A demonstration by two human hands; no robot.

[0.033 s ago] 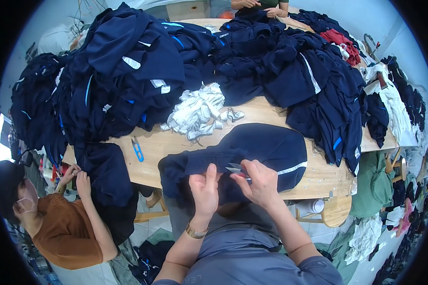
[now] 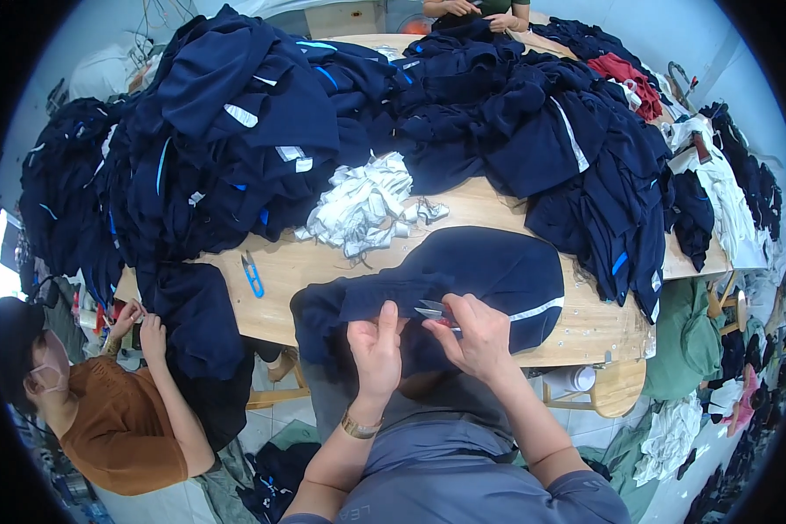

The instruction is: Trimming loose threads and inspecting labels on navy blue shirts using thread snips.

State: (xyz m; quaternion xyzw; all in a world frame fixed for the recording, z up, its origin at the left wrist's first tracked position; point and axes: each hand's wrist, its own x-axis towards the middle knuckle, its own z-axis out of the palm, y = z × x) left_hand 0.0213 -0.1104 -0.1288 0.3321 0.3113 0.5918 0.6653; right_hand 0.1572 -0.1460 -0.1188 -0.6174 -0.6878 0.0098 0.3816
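Observation:
A navy garment point(image 2: 489, 262) with a white stripe lies over the table's near edge and hangs down in front of me. My left hand point(image 2: 377, 349) is closed on its gathered edge, thumb up and fingers partly hidden by the cloth. In my right hand point(image 2: 473, 339) is a pair of thread snips point(image 2: 431, 310) with a red part at the grip. Their pointed blades stand slightly apart, aimed left toward the cloth by my left hand. Whether they touch the fabric I cannot tell.
Blue-handled snips point(image 2: 252, 276) lie on the wooden table point(image 2: 271, 310) to the left. Beyond are a heap of white strips point(image 2: 358, 210) and large navy garment piles point(image 2: 236, 113). A co-worker in brown point(image 2: 131, 419) handles cloth at left; another person's hands point(image 2: 502, 22) work at the far side.

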